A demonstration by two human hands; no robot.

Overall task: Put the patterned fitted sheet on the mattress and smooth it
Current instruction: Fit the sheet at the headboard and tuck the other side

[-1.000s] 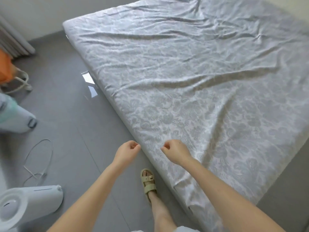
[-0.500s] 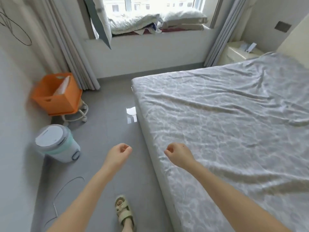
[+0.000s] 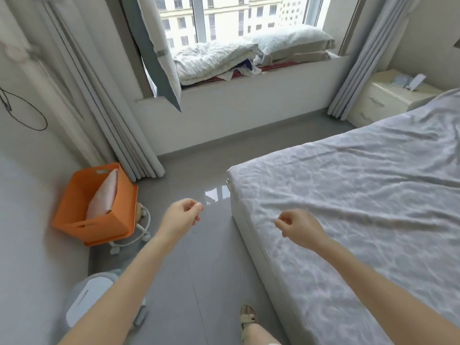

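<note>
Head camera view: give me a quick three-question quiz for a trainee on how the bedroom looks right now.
1. True or false: the patterned fitted sheet shows wrinkles across its top.
2. The orange basket is: A) on the mattress; B) beside the left curtain, near the wall; C) on the window ledge.
3. Which hand is above the sheet, and does it hold anything?

Key
1. True.
2. B.
3. The right hand, fingers curled, holding nothing; the left hand is above the floor, also holding nothing.
</note>
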